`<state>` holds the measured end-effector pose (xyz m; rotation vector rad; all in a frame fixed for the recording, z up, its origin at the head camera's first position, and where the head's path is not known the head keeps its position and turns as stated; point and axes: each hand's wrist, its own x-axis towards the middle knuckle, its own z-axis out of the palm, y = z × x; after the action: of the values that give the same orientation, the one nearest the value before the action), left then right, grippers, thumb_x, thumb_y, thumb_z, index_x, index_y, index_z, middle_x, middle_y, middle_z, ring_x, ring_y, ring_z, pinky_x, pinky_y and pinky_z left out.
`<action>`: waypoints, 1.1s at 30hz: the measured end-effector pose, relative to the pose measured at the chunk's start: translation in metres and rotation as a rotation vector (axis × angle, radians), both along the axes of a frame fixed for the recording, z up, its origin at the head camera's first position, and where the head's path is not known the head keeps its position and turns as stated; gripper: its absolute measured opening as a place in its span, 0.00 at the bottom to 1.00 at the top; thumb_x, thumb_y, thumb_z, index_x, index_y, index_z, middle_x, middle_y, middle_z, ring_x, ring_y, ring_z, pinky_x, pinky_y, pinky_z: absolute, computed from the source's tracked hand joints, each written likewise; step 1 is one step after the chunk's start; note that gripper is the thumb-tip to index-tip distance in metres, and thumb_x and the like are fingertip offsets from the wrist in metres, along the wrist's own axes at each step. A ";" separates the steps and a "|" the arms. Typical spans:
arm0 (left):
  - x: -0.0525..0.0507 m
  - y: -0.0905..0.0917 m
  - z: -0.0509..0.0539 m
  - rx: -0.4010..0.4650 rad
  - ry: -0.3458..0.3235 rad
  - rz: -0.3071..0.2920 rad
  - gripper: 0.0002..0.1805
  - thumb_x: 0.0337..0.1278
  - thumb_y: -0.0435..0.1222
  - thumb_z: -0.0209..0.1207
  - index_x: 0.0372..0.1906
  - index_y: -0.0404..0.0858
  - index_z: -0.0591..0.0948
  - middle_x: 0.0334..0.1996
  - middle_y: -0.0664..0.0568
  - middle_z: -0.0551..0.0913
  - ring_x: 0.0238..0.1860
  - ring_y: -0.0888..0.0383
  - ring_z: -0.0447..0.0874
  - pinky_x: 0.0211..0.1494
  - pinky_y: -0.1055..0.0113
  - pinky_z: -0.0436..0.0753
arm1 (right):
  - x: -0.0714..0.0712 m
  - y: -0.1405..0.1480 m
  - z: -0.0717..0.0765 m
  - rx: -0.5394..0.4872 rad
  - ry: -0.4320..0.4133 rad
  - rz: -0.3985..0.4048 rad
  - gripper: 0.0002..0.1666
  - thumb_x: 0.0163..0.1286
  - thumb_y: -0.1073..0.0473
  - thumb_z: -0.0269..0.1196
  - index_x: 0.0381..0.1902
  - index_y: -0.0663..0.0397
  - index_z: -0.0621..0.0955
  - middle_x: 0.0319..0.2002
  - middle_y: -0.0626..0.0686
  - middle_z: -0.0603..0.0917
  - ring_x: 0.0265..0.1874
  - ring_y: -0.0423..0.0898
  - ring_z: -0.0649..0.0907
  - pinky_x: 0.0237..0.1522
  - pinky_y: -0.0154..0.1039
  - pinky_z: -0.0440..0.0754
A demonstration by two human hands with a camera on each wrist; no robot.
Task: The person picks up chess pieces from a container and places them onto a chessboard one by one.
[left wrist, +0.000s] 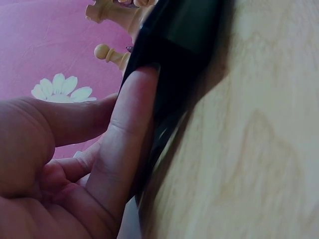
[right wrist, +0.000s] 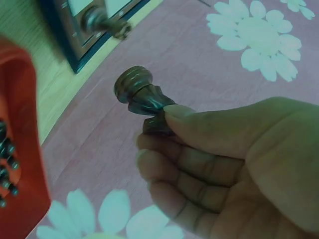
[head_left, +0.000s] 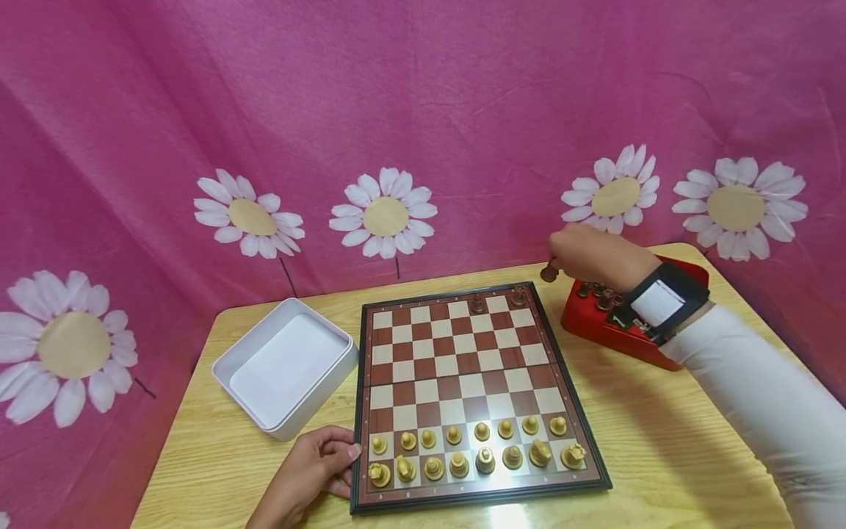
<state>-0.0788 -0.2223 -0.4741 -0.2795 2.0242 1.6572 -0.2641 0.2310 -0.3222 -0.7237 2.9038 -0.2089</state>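
A white box (head_left: 287,360) sits left; your left hand (head_left: 316,464) pinches the near left edge of the chessboard (head_left: 456,365); far right, your right hand (head_left: 598,253) pinches a dark chess piece (head_left: 549,272) beside the red box (head_left: 615,344).

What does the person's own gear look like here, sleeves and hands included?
The left hand and right hand are ungloved. A plain white sleeve covers the right forearm, stopping short of a black wrist strap that bears a white rectangular patch. A small green part shows at its edge. No sleeve shows on the left.
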 end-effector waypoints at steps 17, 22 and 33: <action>0.002 0.003 0.001 -0.037 0.019 0.013 0.16 0.68 0.29 0.63 0.55 0.24 0.76 0.32 0.50 0.84 0.25 0.58 0.85 0.28 0.62 0.91 | -0.015 -0.054 -0.018 -0.002 0.147 0.108 0.03 0.66 0.66 0.71 0.32 0.59 0.91 0.26 0.53 0.89 0.23 0.44 0.81 0.28 0.40 0.82; 0.001 0.004 0.001 -0.055 0.030 0.016 0.16 0.68 0.28 0.63 0.55 0.24 0.76 0.32 0.49 0.83 0.25 0.58 0.85 0.28 0.61 0.91 | -0.019 -0.060 -0.028 0.031 0.146 0.154 0.05 0.68 0.67 0.68 0.33 0.58 0.90 0.25 0.52 0.87 0.24 0.45 0.83 0.29 0.41 0.84; 0.000 0.004 0.002 -0.035 0.029 0.009 0.16 0.68 0.28 0.63 0.55 0.23 0.76 0.33 0.48 0.83 0.25 0.58 0.85 0.28 0.62 0.91 | -0.022 -0.071 -0.053 0.023 0.113 0.179 0.11 0.68 0.69 0.64 0.28 0.57 0.90 0.22 0.49 0.85 0.20 0.42 0.77 0.24 0.34 0.76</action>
<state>-0.0786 -0.2186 -0.4716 -0.2790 2.0785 1.6417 -0.2865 0.1603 -0.3750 -1.0164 2.9171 -0.1179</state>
